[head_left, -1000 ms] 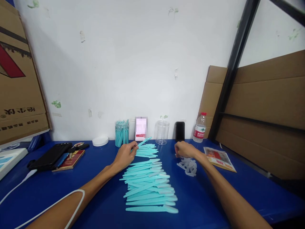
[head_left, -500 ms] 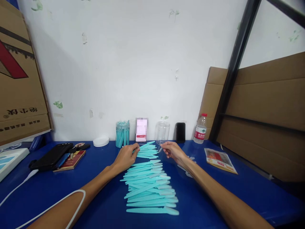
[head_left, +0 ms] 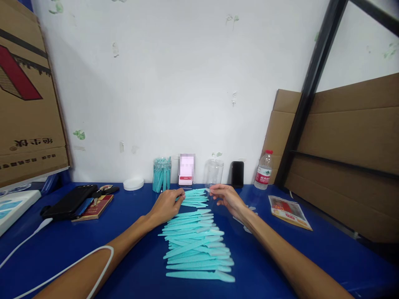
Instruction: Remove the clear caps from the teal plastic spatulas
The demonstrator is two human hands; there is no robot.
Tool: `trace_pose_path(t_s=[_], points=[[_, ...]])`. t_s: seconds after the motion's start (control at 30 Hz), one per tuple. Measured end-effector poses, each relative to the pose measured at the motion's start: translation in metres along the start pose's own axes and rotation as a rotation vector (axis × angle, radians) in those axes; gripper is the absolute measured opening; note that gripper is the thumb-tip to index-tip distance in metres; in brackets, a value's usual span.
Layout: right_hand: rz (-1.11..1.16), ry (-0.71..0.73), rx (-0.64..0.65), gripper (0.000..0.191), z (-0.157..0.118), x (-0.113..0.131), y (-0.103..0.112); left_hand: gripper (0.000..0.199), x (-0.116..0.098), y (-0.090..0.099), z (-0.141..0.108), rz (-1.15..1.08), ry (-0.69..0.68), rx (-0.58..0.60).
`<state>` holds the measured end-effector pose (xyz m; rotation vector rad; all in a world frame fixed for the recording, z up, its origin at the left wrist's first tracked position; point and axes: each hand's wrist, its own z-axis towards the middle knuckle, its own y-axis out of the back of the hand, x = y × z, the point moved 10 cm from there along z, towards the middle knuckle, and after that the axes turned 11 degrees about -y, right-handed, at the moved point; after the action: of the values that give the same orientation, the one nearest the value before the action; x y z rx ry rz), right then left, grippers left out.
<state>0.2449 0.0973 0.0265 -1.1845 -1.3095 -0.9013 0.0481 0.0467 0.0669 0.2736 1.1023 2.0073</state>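
Your right hand point(head_left: 230, 200) has come left from the translucent pieces point(head_left: 247, 229) to the tip of a turquoise stick point(head_left: 196, 191). Your left hand point(head_left: 165, 204) pinches its other end; your right grip is narrow, on a small translucent piece. More sticks point(head_left: 196, 241) lie nearer you on the bench point(head_left: 134, 257). Behind, upright turquoise sticks crowd one jar point(head_left: 161, 176); another clear jar point(head_left: 215, 171) stands beyond your right hand.

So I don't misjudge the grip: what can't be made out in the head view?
All in the head view:
Teal stick: one end hidden by the left hand's fingers.
Translucent piece at the right hand: too small to tell how it meets the stick.
Loose translucent pieces: mostly hidden by the right wrist.
Lit phone: screen pixelated.
White box: cut off by left edge.
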Motion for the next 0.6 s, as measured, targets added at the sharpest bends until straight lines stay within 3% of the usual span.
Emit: trace_pose_path(t_s=[0.6], points=[[-0.047,0.011,0.087,0.024,-0.004,-0.003,-0.02,0.02,-0.006,-0.007,-0.001,0.019,-0.032,0.044]])
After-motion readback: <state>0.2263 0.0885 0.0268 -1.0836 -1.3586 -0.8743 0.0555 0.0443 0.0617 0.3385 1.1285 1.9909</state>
